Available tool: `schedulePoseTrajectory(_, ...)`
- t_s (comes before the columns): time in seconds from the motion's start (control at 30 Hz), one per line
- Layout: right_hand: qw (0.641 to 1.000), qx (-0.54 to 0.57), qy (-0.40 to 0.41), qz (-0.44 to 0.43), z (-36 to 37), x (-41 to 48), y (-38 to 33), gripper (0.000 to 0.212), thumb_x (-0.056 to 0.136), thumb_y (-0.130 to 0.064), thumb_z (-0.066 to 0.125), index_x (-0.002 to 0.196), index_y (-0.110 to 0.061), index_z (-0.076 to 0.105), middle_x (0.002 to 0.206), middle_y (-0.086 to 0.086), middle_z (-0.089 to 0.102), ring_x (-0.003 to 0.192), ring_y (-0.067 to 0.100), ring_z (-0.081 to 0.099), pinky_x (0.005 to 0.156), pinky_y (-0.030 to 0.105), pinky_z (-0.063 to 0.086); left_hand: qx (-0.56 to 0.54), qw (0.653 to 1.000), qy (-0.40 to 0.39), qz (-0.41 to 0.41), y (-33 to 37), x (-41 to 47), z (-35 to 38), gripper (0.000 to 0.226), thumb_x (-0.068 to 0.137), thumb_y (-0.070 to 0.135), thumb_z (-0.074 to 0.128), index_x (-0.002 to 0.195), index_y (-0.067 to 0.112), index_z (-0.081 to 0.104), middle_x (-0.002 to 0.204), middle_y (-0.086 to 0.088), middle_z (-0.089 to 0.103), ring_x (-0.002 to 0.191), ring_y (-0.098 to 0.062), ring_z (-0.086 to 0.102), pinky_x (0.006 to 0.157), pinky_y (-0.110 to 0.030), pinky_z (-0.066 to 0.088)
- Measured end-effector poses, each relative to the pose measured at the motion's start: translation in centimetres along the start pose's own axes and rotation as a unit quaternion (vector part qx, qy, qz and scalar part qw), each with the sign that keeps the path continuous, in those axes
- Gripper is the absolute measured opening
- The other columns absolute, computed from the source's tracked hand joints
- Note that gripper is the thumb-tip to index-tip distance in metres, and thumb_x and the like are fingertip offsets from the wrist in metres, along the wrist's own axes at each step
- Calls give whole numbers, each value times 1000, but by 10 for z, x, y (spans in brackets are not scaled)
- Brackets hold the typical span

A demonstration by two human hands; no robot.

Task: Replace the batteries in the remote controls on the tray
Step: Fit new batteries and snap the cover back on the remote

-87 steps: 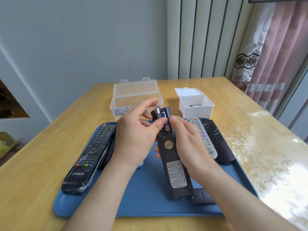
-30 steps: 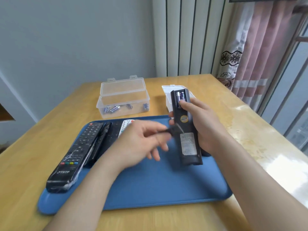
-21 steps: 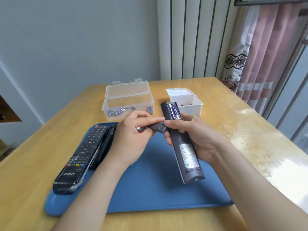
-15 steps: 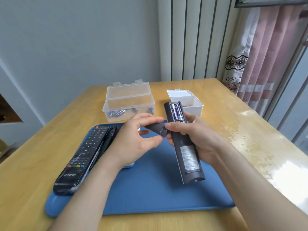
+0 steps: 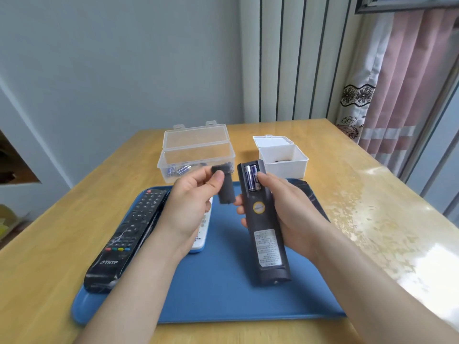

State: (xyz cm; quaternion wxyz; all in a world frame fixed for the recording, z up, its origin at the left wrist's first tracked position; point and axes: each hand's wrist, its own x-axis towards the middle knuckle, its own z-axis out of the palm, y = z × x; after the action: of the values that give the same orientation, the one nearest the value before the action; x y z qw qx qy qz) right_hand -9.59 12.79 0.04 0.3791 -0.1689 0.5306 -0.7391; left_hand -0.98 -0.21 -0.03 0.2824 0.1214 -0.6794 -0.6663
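Above the blue tray [image 5: 223, 291] on the table [image 5: 49, 247], our right grip [image 5: 290, 209] clasped the dark remote [image 5: 264, 234] face-down, long axis pointing away, its two batteries [image 5: 250, 180] bared at the far end, while our left grip [image 5: 196, 202] pinched the battery cover [image 5: 227, 192] just left of that open bay.

Loose battery cover [image 5: 226, 188] beside remote [image 5: 263, 225]

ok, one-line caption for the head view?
Left hand pinches dark plastic battery cover; right hand grips long black remote, two purple batteries seated.
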Motion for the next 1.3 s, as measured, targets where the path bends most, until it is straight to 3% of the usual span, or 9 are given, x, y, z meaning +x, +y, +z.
schedulePoseTrajectory(0.07,1000,0,-10,6,2,0,3,34,102,-30,45,116,-1,56,84,22,69,66,26,63,64,37,52,-68,997,10,-16,0,-1,0,15,92,7,55,80,11,61,67,2,50,55,-8,37,45,-16,28)
schedulePoseTrajectory(0.2,999,-13,-28,10,6,-1,8,38,102,-30,42,120,0,57,83,20,70,67,25,61,62,35,52,-85,996,29,-9,1,-3,5,10,85,4,63,91,12,64,65,1,65,52,-9,52,52,-16,46)
schedulePoseTrajectory(0.53,998,-25,-49,16,12,-5,10,42,104,-35,37,118,-2,60,85,19,69,71,27,61,65,36,53,82,986,59,130,-2,-2,5,29,82,1,70,95,27,72,78,5,67,72,-11,59,70,-24,51)
schedulePoseTrajectory(0.7,998,-31,-48,4,13,-6,11,37,104,-33,37,114,-6,61,81,15,69,69,25,61,64,36,53,118,976,54,176,-1,-6,13,33,83,-3,67,97,27,68,92,6,58,76,2,58,57,-15,49)
schedulePoseTrajectory(0.8,999,-27,-43,-2,14,-7,10,34,104,-32,38,108,-9,63,74,11,69,68,25,61,64,36,53,149,968,63,192,-6,-5,13,33,85,2,68,101,31,67,97,23,51,89,1,55,60,-32,57)
schedulePoseTrajectory(0.93,998,-28,-46,-13,15,-8,11,32,104,-33,40,109,-10,63,74,11,67,66,25,60,64,36,53,163,969,55,175,-12,-3,10,25,85,18,67,101,38,67,106,17,55,98,-14,60,63,-46,59)
schedulePoseTrajectory(1.0,997,-46,-50,-30,16,-8,11,30,102,-33,46,110,-9,61,75,11,67,65,24,59,63,36,52,156,975,45,151,-11,-2,9,23,83,23,66,99,40,67,104,12,65,92,-23,66,65,-42,59)
schedulePoseTrajectory(1.1,987,-127,-50,-80,15,-9,11,24,98,-29,55,111,-10,60,75,10,67,65,21,58,61,33,53,152,977,55,137,-8,1,1,28,86,7,68,93,34,66,89,12,71,87,-11,68,72,-24,54)
schedulePoseTrajectory(1.3,975,-166,-86,-119,20,-11,12,20,96,-26,58,113,-16,60,79,6,68,67,15,59,63,28,55,36,991,65,109,4,0,-7,24,84,-3,66,89,20,72,74,6,71,73,-11,66,69,-26,54)
